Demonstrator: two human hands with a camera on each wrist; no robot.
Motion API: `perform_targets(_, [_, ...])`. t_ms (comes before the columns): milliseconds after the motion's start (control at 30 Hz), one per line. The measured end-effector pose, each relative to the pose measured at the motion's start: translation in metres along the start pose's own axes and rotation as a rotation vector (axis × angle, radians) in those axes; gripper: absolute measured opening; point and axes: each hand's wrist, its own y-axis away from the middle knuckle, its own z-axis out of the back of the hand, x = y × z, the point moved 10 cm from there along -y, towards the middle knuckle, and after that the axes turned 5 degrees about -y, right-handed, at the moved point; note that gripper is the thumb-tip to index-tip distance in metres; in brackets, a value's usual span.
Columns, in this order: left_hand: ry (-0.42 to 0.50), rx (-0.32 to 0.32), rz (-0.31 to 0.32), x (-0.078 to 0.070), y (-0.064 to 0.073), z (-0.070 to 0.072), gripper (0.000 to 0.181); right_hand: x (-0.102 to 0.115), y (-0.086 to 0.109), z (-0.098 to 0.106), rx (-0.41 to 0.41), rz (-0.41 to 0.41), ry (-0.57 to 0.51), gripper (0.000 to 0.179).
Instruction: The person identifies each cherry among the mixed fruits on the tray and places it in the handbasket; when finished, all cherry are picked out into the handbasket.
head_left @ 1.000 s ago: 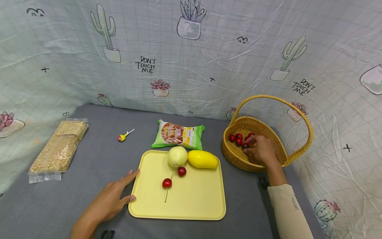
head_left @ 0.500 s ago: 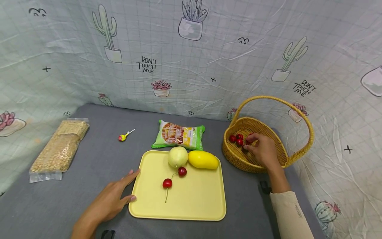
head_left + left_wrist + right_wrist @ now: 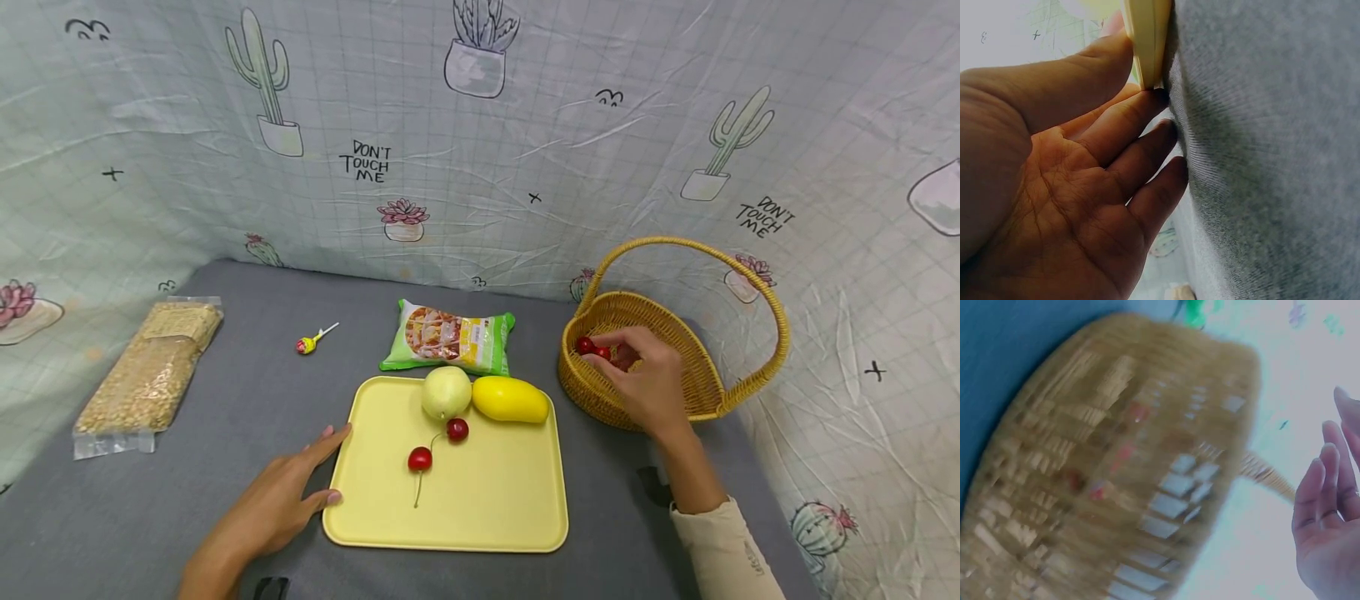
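My left hand [image 3: 277, 500] lies at the left side of a yellow tray [image 3: 487, 517], thumb and index fingertip on its rim. In the left wrist view, the thumb touches the tray's edge [image 3: 1150, 37] and the other fingers [image 3: 1141, 150] extend near the grey cloth. My right hand [image 3: 648, 375] is over a wicker basket [image 3: 693, 367], thumb and index finger apart around red cherries [image 3: 584, 344], overlapping them in the head view. Blurred in the right wrist view, cherries [image 3: 1138, 412] show through the weave, with the right hand's fingers [image 3: 1329, 481] lightly bent above the basket.
On the tray are two cherries [image 3: 420, 459], a pale green round fruit [image 3: 446, 393] and a yellow oblong fruit [image 3: 510, 400]. Behind it lies a green food packet [image 3: 450, 337]. A lollipop [image 3: 306, 345] and a bag of grains [image 3: 150, 371] are left. The basket's handle [image 3: 780, 333] arches up.
My right hand has shifted left and toward me above the basket, its thumb and index finger spreading wider apart. The left hand and the tray have stayed put.
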Motion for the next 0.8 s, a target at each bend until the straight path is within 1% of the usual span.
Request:
perform_targets(133, [0.0, 0.003, 0.004, 0.0, 0.0, 0.0, 0.088, 0.026, 0.0, -0.009, 0.009, 0.035, -0.075, 0.03])
perform_targets(333, [-0.006, 0.005, 0.013, 0.001, 0.0, -0.001, 0.088, 0.06, 0.003, -0.024, 0.036, 0.119, -0.12, 0.033])
perform_targets(433, [-0.004, 0.008, 0.015, 0.001, 0.0, -0.001, 0.088, 0.075, 0.005, -0.032, 0.07, 0.143, -0.157, 0.034])
perform_targets(600, [-0.001, 0.007, 0.014, 0.0, 0.0, -0.001, 0.088, 0.097, 0.01, -0.045, 0.13, 0.161, -0.215, 0.038])
perform_targets(700, [0.0, 0.007, 0.016, 0.0, 0.0, -0.001, 0.088, 0.107, 0.013, -0.054, 0.161, 0.176, -0.233, 0.039])
perform_targets(800, [0.0, 0.005, 0.015, 0.0, 0.0, -0.001, 0.088, 0.117, 0.016, -0.063, 0.196, 0.186, -0.229, 0.036])
